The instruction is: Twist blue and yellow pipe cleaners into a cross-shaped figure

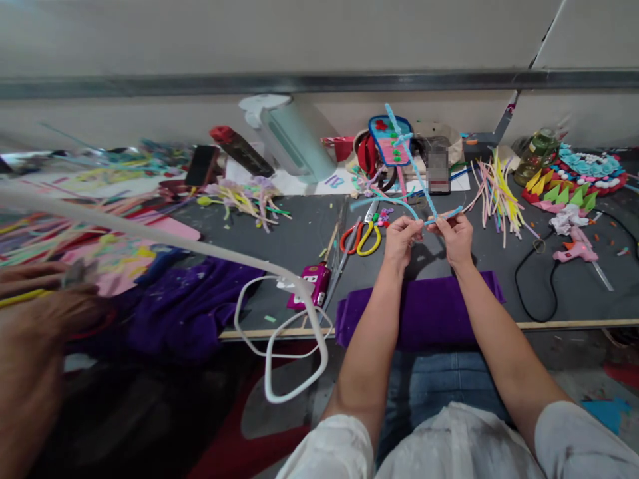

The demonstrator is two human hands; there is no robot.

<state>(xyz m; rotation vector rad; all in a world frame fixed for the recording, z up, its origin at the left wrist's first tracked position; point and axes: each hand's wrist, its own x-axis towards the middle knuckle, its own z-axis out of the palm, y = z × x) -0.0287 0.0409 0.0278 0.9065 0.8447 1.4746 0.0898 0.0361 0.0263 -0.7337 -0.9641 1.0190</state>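
Note:
My left hand (pixel 402 241) is closed in a pinch on light blue pipe cleaners (pixel 418 174) at the point where they meet. My right hand (pixel 454 237) pinches the same blue pipe cleaners just to the right, with a short end sticking out past its fingers. One long twisted stem rises up and to the left from between the hands, with a small crossing knot near its upper part. Another strand curves out to the left. Below my left hand lie scissors (pixel 369 239) with red and yellow handles. A folded purple cloth (pixel 433 313) lies under my forearms at the table edge.
Pastel pipe cleaners (pixel 499 199) and a pink glue gun (pixel 576 249) with a black cord are right. A phone (pixel 438 169), bottles and a pale green device (pixel 299 143) stand behind. Left, a white cable (pixel 294 279) hangs before a magenta bottle (pixel 315 283); another person's hand (pixel 64 306) holds scissors.

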